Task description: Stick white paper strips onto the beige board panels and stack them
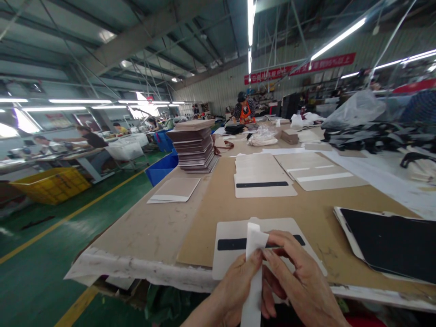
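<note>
My left hand [235, 286] and my right hand [299, 281] meet at the bottom middle, both pinching a narrow white paper strip [254, 254] that stands upright between them. Under the hands lies a pale card panel [235, 231] with a black stripe [231, 244] across it, at the near edge of the brown worktable [204, 213]. The strip's lower end runs out of the frame between my wrists.
More pale panels [262, 177] lie further back, a tall stack of boards [195, 145] at the left, a single panel [175, 189] near the table's left edge, a black sheet [388, 240] at the right. A person in orange [244, 111] works at the far end. Yellow crate [51, 184] on the green floor.
</note>
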The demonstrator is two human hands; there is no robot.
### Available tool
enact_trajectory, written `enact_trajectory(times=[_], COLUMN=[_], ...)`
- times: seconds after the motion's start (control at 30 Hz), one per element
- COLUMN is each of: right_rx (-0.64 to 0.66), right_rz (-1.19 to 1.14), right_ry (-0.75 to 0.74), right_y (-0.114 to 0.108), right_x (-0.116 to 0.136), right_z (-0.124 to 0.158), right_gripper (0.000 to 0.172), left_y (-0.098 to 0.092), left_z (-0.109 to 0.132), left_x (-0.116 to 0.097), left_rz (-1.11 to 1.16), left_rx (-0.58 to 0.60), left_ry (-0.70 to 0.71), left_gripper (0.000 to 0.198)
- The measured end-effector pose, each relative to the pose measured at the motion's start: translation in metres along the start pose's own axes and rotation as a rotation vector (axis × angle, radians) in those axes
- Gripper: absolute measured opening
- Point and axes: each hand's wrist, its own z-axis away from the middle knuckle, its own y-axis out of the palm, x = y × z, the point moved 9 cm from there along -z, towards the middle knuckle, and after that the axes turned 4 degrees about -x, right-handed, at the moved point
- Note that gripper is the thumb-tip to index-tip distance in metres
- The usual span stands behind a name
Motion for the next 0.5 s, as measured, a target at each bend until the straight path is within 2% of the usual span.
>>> enact_trajectory(times=[0.1,0.17,0.33,0.5], right_rx=[0.044,-0.023,-0.302,-0.478], right_rz=[-0.259,-0.392,-0.596,-0.661], right_ry=[0.185,0.254,0.280,0.276], right_y=[0.006,0.002,-0.032,-0.083], right_x=[-0.013,-0.022,-0.043,-0.066], right_z=[-0.001,-0.004,-0.008,0.002], right_gripper=[0.028,0.031,0.030,0.025], left_y=[0.001,0.002,-0.003,-0.031], left_z=[0.000,0.001,0.011,0.028], left_x=[0.006,0.006,-0.003,-0.014], left_rz=[-0.023,-0.018,-0.089,-0.274], left_rx=[0.026,0.055,0.170,0.190], left_ry=[-0.046,-0.049,-0.028,-0.035], left_gripper=[0.067,0.065,0.061,0.045])
